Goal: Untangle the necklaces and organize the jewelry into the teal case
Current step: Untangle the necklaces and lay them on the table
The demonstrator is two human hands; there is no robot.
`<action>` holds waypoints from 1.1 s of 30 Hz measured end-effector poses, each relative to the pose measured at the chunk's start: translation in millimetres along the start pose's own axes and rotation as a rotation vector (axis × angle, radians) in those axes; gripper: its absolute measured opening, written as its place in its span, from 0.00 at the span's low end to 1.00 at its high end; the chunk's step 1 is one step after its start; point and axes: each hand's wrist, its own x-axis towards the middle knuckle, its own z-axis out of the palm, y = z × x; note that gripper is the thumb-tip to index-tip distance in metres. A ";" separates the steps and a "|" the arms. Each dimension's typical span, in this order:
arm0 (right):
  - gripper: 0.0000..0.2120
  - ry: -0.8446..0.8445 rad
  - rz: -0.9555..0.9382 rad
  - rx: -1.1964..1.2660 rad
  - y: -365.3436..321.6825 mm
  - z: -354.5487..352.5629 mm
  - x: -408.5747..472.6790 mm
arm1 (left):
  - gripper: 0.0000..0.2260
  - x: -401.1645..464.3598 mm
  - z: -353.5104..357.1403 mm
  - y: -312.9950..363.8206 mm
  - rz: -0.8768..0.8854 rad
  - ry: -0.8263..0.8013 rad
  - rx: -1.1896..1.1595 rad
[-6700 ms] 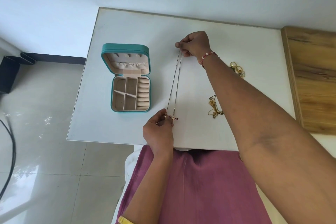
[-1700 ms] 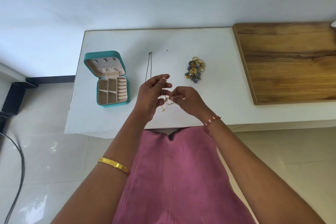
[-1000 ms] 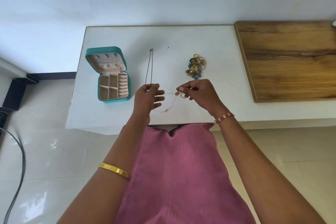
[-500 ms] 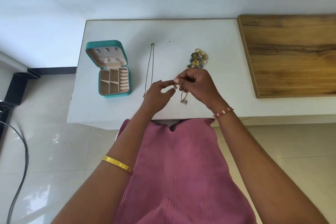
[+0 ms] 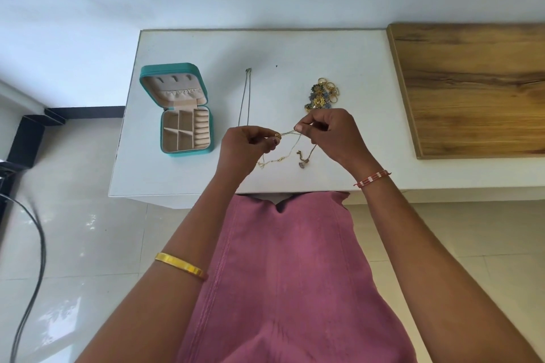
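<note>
A thin gold chain [image 5: 290, 143] is stretching above the table's [image 5: 339, 53] near edge, with the left hand [image 5: 246, 146] and right hand [image 5: 330, 132] each pinching 1 end. The teal case [image 5: 180, 110] is lying open near the left edge; a straightened necklace [image 5: 245, 97] and a jewelry heap [image 5: 322, 94] are lying behind the hands.

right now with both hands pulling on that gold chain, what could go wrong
The left hand and right hand pinch the tangled gold chain taut between them; pulling harder could tighten the knot or snap it. Its loose loops hang near the table's front edge and could slide off if dropped.
</note>
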 end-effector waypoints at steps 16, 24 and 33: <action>0.13 0.032 0.058 0.115 0.6 1.2 -2.1 | 0.11 -0.5 3.2 1.7 0.088 0.038 0.163; 0.10 0.043 0.042 0.118 -0.2 -4.6 -2.4 | 0.05 -1.6 1.2 -2.5 0.035 0.023 0.133; 0.05 0.056 0.032 -0.045 7.9 -22.0 3.3 | 0.07 4.4 -8.3 -10.3 0.032 0.052 0.247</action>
